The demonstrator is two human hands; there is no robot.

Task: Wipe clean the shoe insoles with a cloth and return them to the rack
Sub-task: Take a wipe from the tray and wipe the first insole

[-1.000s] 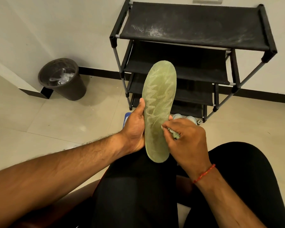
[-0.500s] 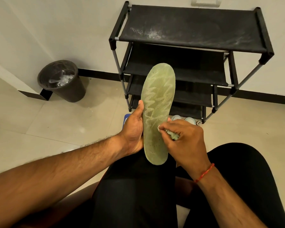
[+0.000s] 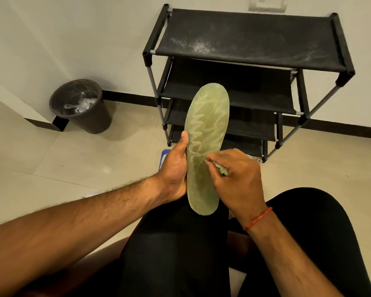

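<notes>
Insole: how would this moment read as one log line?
step: wiping | left hand: grips green insole | right hand: presses cloth to it | shoe rack: insole not yet returned

The cloth is mostly hidden inside the right hand. Fingers of the left hand are behind the insole. The wall socket is cut by the top edge.

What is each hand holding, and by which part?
The left hand grips the green insole along its side edge, below the middle. The right hand pinches a bunched cloth, pressing it on the insole's face.
</notes>
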